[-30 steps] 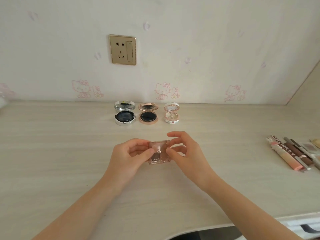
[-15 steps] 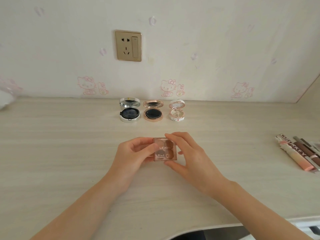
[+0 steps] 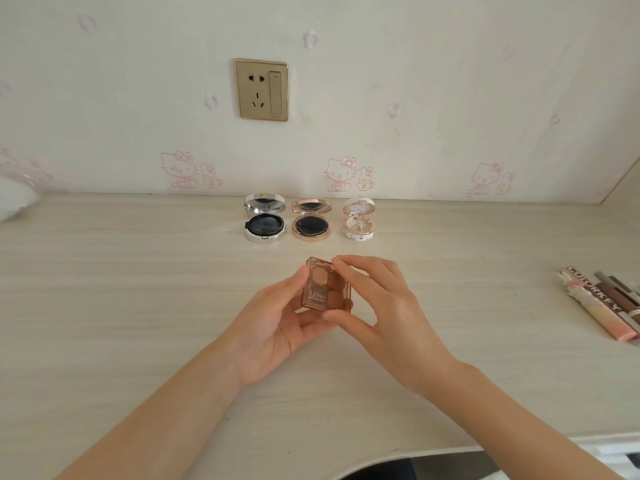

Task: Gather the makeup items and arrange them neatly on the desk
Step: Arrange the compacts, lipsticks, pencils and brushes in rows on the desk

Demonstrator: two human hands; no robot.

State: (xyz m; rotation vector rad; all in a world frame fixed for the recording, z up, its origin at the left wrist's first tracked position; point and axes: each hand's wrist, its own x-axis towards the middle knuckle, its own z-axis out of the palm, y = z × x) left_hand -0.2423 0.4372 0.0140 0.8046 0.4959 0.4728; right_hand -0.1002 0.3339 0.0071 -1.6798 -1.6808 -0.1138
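Observation:
A small square brown eyeshadow palette (image 3: pixel 320 289) with a clear lid marked "Mini" is held above the middle of the desk (image 3: pixel 121 289). My left hand (image 3: pixel 277 327) cups it from below and left. My right hand (image 3: pixel 377 303) pinches its top edge and its lower right corner. Three open round compacts stand in a row near the wall: a silver one (image 3: pixel 265 223), a rose-gold one (image 3: pixel 311 225) and a small white flowered one (image 3: pixel 359 225), each with its mirror lid up.
Several lip gloss tubes and pencils (image 3: pixel 602 303) lie at the desk's right edge. A white fluffy thing (image 3: pixel 14 202) sits at the far left. A gold wall socket (image 3: pixel 262 89) is above the compacts. The desk's front edge curves inward at the bottom.
The palette has been lifted and tilted up toward me. My left hand has turned palm-up under it, and my right hand has shifted to grip its top edge.

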